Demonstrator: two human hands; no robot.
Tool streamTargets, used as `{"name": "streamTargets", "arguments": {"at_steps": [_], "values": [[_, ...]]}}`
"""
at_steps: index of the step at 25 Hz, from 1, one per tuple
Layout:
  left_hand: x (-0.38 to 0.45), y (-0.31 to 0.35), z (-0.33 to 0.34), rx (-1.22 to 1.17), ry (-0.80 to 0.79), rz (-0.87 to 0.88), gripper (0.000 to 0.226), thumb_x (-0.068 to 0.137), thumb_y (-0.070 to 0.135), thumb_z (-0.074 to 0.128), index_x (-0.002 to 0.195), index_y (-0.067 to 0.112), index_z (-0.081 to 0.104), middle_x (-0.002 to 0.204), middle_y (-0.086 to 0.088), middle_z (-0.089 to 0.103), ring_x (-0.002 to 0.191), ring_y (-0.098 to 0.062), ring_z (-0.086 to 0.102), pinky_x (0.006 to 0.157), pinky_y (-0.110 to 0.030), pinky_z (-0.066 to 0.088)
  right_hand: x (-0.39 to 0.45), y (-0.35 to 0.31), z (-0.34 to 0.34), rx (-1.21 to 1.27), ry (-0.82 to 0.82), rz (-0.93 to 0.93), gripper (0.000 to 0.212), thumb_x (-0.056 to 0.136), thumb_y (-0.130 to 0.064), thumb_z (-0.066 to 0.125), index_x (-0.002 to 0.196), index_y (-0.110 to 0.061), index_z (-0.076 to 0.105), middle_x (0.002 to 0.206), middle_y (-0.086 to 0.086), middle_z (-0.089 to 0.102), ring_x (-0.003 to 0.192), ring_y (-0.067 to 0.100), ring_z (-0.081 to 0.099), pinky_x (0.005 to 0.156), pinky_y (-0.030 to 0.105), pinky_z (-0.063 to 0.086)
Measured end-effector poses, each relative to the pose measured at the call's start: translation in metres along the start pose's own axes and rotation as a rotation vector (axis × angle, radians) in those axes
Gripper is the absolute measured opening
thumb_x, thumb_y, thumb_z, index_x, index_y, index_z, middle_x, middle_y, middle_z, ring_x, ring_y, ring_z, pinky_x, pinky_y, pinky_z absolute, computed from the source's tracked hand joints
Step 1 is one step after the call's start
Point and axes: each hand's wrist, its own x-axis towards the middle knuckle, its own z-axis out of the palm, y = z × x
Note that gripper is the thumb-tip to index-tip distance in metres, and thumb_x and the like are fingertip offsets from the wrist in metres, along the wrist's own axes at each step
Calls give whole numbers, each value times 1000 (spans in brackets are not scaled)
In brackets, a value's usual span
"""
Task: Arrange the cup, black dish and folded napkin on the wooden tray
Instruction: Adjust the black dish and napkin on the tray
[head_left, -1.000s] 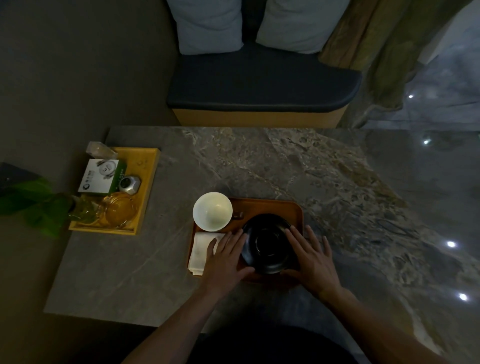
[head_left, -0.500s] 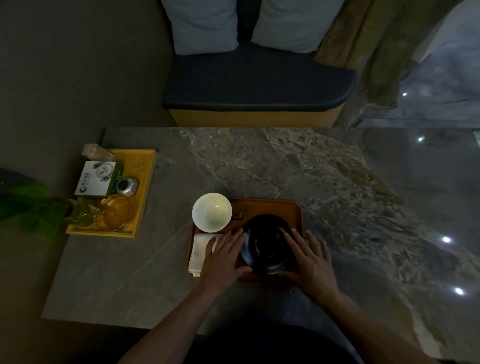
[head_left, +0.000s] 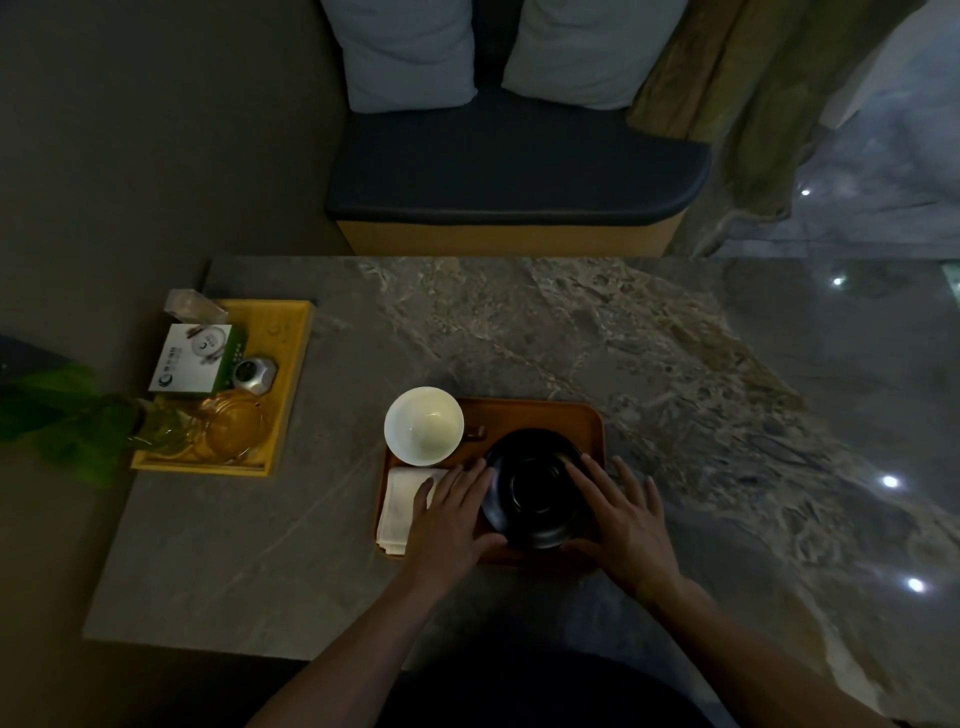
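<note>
marble table (head_left: 519, 332); black dish (head_left: 537, 491) between left hand (head_left: 451, 519) and right hand (head_left: 626, 525)

Open marble table (head_left: 675, 364) right of and beyond the wooden tray (head_left: 540, 415); crowded yellow tray (head_left: 291, 364) well apart at left; white cup (head_left: 423, 425) blocking the wooden tray's far-left corner.

Just one view here, a wide-angle head cam looking forward and steeply down at the desk (head_left: 571, 332) from close range. It's facing a bench seat (head_left: 514, 166) across the desk, with both forearms reaching in from the bottom edge. Edges are bending a bit.
</note>
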Motion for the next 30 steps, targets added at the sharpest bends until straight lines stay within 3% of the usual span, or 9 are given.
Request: {"name": "streamTargets", "arguments": {"at_steps": [4, 8, 15, 23, 27, 30], "values": [[5, 1, -4, -22, -13, -5, 88, 83, 57, 62, 153, 34, 14, 163, 13, 13, 150, -13, 9, 119, -41, 8, -4, -4, 4, 38, 28, 26, 97, 75, -69, 59, 149, -45, 2, 162, -11, 7, 149, 28, 4, 117, 57, 8], [6, 1, -4, -2, -32, -18, 87, 83, 58, 60, 153, 36, 12, 163, 14, 11, 150, -12, 9, 118, -41, 8, -4, -2, 5, 28, 12, 24, 95, 78, -72, 53, 148, -46, -6, 162, -12, 0, 148, 28, 0, 117, 57, 5], [6, 3, -5, 13, -44, -32, 88, 84, 56, 60, 153, 38, 8, 163, 15, 7, 150, -12, 7, 118, -42, 5, -5, -4, 5, 50, 30, 40, 95, 76, -70, 57, 150, -44, 4, 162, -12, 6, 148, 29, 7, 117, 57, 9], [-1, 11, -10, 5, -98, -85, 84, 88, 51, 59, 152, 42, 4, 163, 18, 0, 151, -17, 0, 117, -55, 2, -6, -1, 9, 12, 4, 9, 92, 77, -77, 45, 149, -45, -3, 162, -11, -5, 148, 29, 2, 117, 57, 6], [-7, 14, -15, 3, -62, -112, 79, 88, 50, 60, 151, 42, 13, 162, 16, 14, 150, -17, 5, 117, -55, 0, -8, 0, 11, 23, 16, -33, 87, 79, -77, 40, 149, -46, -2, 163, -5, -4, 148, 29, -7, 118, 58, 5], [-14, 1, -19, -69, -12, -85, 67, 88, 52, 58, 147, 38, 29, 158, 14, 29, 148, -13, 16, 119, -50, 4, -9, -6, 12, 6, 66, -28, 82, 78, -83, 26, 148, -46, 7, 162, -4, 8, 148, 27, -4, 117, 55, 2]]}}
